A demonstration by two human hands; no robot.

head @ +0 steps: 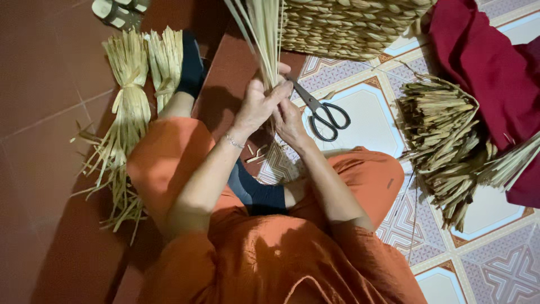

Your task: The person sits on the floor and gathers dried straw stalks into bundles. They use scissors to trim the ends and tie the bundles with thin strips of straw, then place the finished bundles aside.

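Note:
Both my hands meet in front of me over my crossed legs, on a bunch of long pale straw strands [264, 34] that rise toward the top of the view. My left hand [259, 104] wraps around the strands near their lower end. My right hand [288, 121] grips the same strands just below and to the right. A woven straw basket [349, 25] stands right behind the strands. Black-handled scissors [323, 112] lie on the tiled floor just right of my right hand.
Two tied straw bundles [132, 95] lie on the red floor at left, by my dark-socked foot [190, 65]. A heap of cut straw pieces [444, 146] sits at right, next to a dark red cloth [489, 67]. A sandal [118, 10] lies at the top left.

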